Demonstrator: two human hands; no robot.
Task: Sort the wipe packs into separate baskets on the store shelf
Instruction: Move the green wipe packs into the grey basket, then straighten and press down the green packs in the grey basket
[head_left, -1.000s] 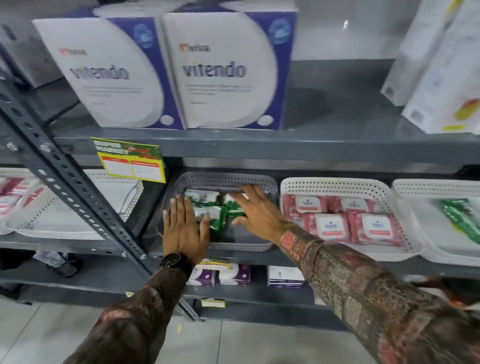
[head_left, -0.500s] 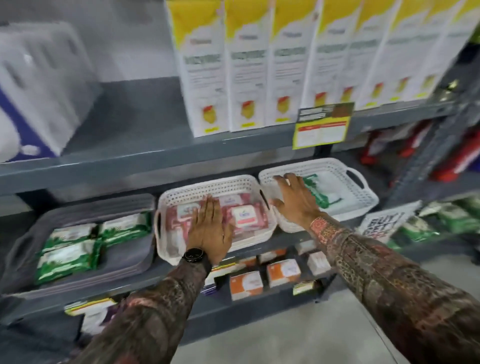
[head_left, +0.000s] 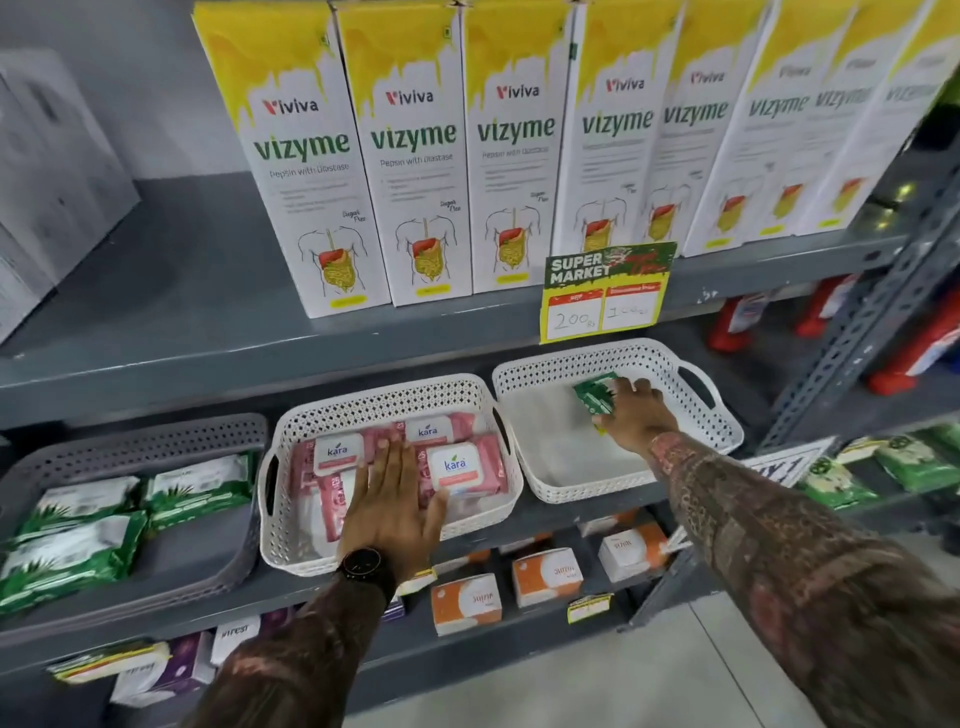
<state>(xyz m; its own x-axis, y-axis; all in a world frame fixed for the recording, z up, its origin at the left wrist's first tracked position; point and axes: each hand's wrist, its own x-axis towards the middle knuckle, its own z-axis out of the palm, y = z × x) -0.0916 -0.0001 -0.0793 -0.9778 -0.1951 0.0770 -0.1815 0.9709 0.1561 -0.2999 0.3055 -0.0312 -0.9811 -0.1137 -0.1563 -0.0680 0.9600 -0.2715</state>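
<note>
The green wipe pack (head_left: 595, 396) lies in the right-hand white basket (head_left: 719, 410), its long axis seemingly slanting toward the back, under the right hand (head_left: 635, 413), whose fingers curl onto it, while the left hand (head_left: 390, 501) rests spread flat on the pink packs (head_left: 457, 465) in the middle basket (head_left: 291, 535).

head view | looks forward and down; close to shelf (head_left: 311, 358) | single view only
</note>
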